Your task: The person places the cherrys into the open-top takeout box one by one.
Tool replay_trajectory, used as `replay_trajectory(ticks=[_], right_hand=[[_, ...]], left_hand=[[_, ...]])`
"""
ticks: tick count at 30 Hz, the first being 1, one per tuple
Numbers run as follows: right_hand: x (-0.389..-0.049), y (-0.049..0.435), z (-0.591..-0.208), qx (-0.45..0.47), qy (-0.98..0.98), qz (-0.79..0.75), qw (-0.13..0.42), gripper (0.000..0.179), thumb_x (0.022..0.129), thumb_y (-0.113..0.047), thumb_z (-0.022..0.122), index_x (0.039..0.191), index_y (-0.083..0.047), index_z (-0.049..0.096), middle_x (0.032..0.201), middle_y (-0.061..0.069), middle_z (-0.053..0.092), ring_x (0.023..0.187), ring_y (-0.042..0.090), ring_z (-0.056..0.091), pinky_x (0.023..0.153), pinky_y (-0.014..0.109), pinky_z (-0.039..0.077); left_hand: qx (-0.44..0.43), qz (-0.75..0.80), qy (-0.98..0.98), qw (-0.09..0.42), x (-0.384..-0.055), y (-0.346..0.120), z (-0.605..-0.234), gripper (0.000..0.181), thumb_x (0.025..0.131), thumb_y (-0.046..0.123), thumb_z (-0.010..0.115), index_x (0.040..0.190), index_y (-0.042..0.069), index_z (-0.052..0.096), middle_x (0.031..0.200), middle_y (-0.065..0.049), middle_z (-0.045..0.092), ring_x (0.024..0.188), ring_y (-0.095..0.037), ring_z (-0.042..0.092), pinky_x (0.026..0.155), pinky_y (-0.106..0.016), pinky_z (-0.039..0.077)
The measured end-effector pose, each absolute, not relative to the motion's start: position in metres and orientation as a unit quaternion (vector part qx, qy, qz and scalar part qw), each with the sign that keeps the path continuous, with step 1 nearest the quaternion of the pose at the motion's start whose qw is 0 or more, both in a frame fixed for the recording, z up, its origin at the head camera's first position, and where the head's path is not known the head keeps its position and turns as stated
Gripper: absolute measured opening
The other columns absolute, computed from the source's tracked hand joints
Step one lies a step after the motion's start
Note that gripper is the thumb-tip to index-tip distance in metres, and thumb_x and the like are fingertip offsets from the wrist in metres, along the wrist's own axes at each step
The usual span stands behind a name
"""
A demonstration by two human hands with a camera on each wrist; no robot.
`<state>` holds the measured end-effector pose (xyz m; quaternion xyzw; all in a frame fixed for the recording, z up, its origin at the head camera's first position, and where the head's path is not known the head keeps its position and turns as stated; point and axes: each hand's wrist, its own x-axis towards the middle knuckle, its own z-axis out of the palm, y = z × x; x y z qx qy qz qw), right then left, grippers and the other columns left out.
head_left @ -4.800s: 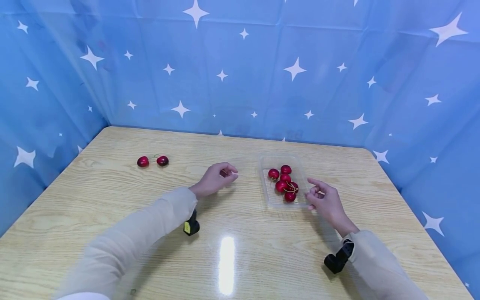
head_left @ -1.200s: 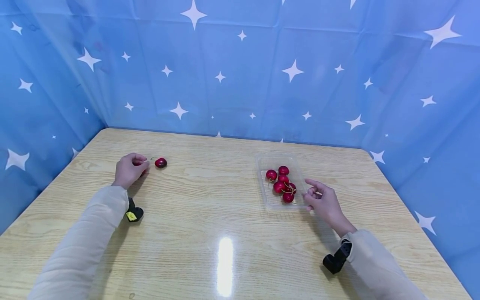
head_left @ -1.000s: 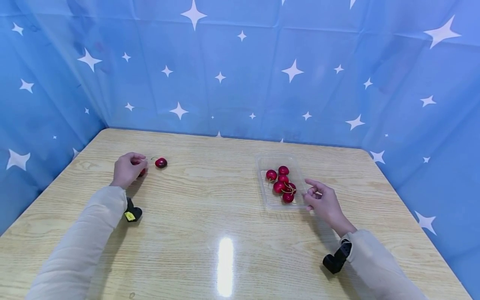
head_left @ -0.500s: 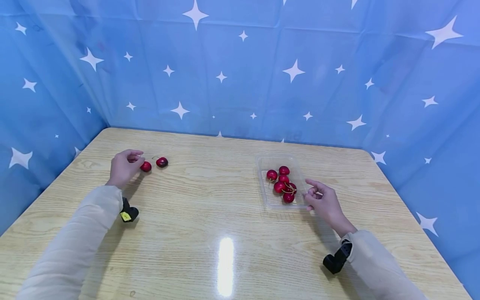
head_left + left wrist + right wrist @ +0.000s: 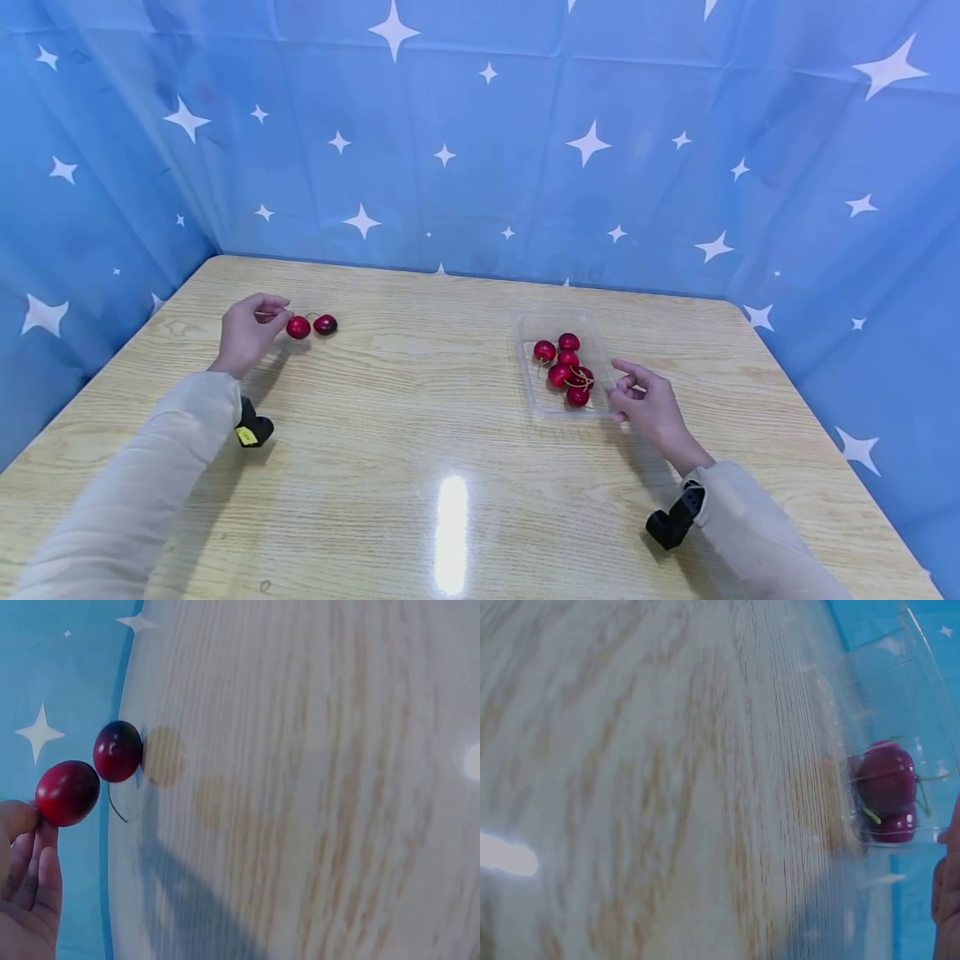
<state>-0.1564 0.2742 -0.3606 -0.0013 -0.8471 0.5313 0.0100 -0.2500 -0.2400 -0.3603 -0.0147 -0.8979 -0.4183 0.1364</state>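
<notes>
Between the thumb and fingers of my left hand (image 5: 247, 332) a dark red cherry (image 5: 298, 327) is pinched, seemingly at its stem end. The left wrist view shows that cherry (image 5: 67, 793) just beyond the fingertips, raised off the table. To its right a second cherry (image 5: 326, 324) with a thin stem lies on the table. My right hand (image 5: 654, 408) holds the near right edge of a clear plastic container (image 5: 529, 392), its index finger extended. Several cherries (image 5: 559, 375) with stems lie inside; the right wrist view shows some of them (image 5: 886, 780) through the wall.
The wooden table (image 5: 390, 433) has a bright light reflection (image 5: 452, 533) toward its front. A blue curtain (image 5: 480, 108) with white stars stands along the back and sides. Each wrist carries a black camera, such as the left camera (image 5: 253, 427).
My left hand has gone from near the container to the far left and taken hold of a cherry. Lately that cherry has shifted slightly right and up. The right hand stays in place.
</notes>
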Motion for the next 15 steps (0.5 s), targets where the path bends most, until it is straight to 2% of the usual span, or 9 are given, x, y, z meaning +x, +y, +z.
replay_trajectory(ticks=[3,6,15], right_hand=[[-0.156,0.274,-0.361,0.0,-0.846,0.532,0.011,0.047,0.085,0.004,0.051,0.13,0.007,0.036,0.081,0.01,0.042,0.056,0.006,0.048,0.05,0.024,0.049],[-0.156,0.274,-0.361,0.0,-0.845,0.534,0.012,0.047,0.085,0.004,0.051,0.13,0.007,0.036,0.08,0.009,0.042,0.057,0.006,0.048,0.05,0.024,0.049],[-0.157,0.274,-0.36,-0.005,-0.847,0.532,0.008,0.047,0.086,0.004,0.05,0.131,0.006,0.036,0.081,0.01,0.041,0.057,0.004,0.046,0.051,0.024,0.049]], left_hand=[[-0.021,-0.426,-0.893,0.146,-0.249,-0.235,-0.357,0.03,0.088,0.019,0.055,0.109,-0.001,0.057,0.097,-0.017,0.058,0.085,-0.025,0.055,0.065,-0.017,0.043],[-0.031,-0.433,-0.889,0.147,-0.249,-0.227,-0.354,0.028,0.086,0.017,0.057,0.108,-0.001,0.057,0.095,-0.017,0.059,0.081,-0.024,0.057,0.061,-0.014,0.043],[-0.091,-0.457,-0.88,0.092,-0.246,-0.187,-0.348,0.023,0.085,0.013,0.058,0.103,-0.001,0.059,0.091,-0.016,0.06,0.081,-0.026,0.058,0.061,-0.019,0.045]])
